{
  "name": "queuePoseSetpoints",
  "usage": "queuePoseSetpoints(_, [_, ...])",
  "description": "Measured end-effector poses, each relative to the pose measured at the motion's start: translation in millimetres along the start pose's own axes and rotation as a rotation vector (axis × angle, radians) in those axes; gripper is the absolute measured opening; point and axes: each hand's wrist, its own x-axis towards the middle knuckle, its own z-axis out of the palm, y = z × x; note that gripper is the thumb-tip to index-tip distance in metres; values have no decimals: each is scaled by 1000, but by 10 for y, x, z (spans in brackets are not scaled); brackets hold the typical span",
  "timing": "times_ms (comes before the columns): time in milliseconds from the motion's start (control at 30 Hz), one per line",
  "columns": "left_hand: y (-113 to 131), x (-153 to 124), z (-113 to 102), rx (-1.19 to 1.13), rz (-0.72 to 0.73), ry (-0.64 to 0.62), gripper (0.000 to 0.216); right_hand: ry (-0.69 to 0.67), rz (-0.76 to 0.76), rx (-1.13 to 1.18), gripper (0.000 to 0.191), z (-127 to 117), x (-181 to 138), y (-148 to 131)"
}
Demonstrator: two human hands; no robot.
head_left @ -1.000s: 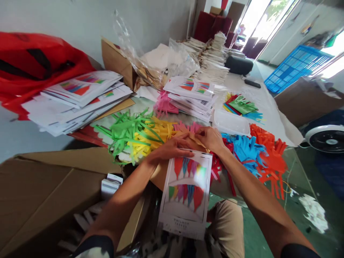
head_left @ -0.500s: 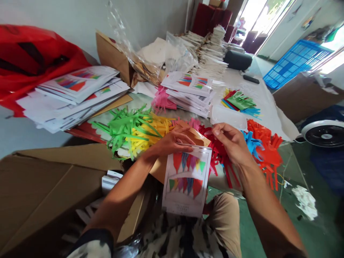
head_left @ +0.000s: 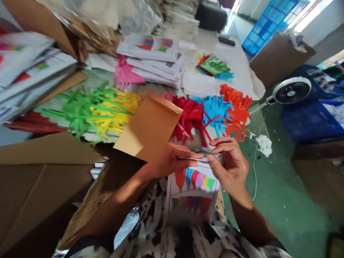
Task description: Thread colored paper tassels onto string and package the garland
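Observation:
A flat packet with a white printed insert showing coloured pennants hangs in front of my chest. My left hand grips its top edge from the left, fingers stretched along the mouth. At the right end of that edge, my right hand pinches the packet between thumb and fingers. The mouth looks slightly parted between the hands; what is inside cannot be seen. Just beyond my left hand lies a tan kraft envelope. Past my right hand are fringed paper bundles in dark red, blue and orange.
Green and yellow fringes lie left of the envelope. Printed packets are stacked behind, beside a clear plastic box. A cardboard box is at lower left. A fan stands at right.
My right hand has come down to the packet's top edge and now pinches it. My left hand has shifted along the edge. The view has tilted down, showing more of the envelope.

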Motion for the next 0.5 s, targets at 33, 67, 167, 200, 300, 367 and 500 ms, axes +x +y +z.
queuePoseSetpoints(33, [-36,-4,68,0,4,-8,30,19,10,-45,15,-12,-106,37])
queuePoseSetpoints(67, [-59,-7,119,0,10,-17,31,40,21,-79,14,-26,-199,76])
queuePoseSetpoints(167, [-53,-11,206,0,19,-55,42,138,24,-139,12,-81,-375,168])
queuePoseSetpoints(200, [-32,-11,228,4,19,-58,45,177,10,-148,12,-105,-399,181])
queuePoseSetpoints(300, [38,-4,306,7,11,-34,43,243,-2,-109,11,-218,-398,144])
queuePoseSetpoints(367, [71,8,357,4,12,-21,40,225,52,-31,9,-338,-379,53])
queuePoseSetpoints(500, [111,44,420,16,-1,-43,38,-65,220,124,6,-604,-358,-195])
